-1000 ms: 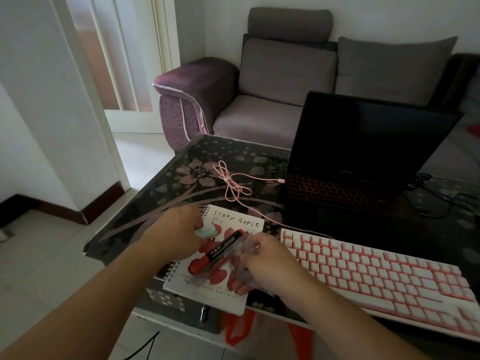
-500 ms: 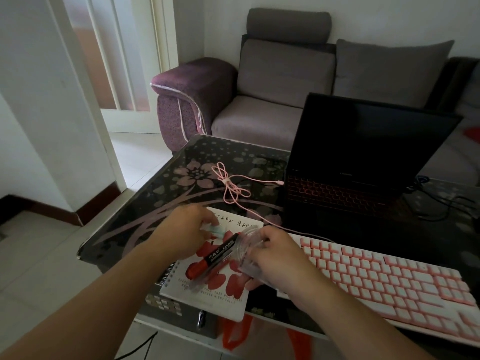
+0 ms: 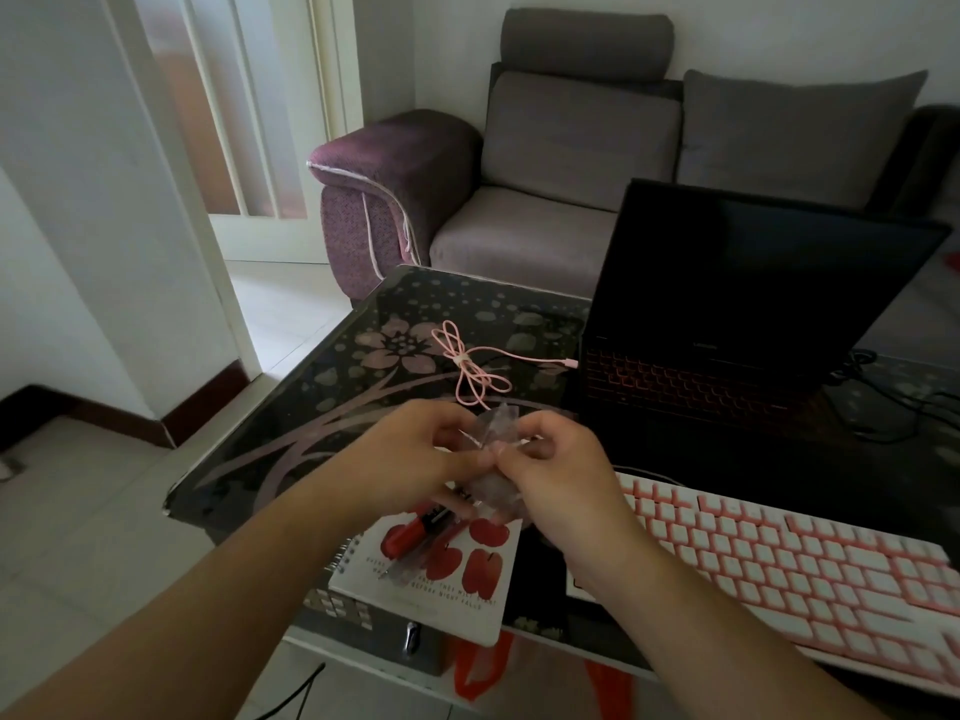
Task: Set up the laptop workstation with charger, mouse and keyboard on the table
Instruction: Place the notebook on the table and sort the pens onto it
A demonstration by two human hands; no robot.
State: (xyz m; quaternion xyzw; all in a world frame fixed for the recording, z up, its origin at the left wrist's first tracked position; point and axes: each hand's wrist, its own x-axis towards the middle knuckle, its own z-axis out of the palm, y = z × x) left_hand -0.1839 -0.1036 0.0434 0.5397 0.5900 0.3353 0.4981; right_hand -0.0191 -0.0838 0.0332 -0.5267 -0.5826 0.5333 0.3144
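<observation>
At the centre of the frame the left hand [image 3: 415,459] and the right hand [image 3: 550,470] meet, both pinching one crumpled clear wrapper [image 3: 496,433] between fingertips; the left hand also grips one red marker [image 3: 415,530] that slants down to the lower left, over one spiral notebook [image 3: 441,579] printed with red apples (four show in full). The notebook lies at the near edge of one dark glass table [image 3: 322,402] with a flower pattern. One open laptop [image 3: 737,304], screen dark and keys glowing red, stands at the right centre of the frame. One pink-and-white keyboard [image 3: 789,563] lies at the lower right, in front of the laptop. One pink cable [image 3: 472,366], bundled in a bow shape, lies left of the laptop with its plug end just beside the laptop's edge. Black cords [image 3: 893,407] trail at the far right. One sofa [image 3: 571,174] fills the upper half behind the table.
</observation>
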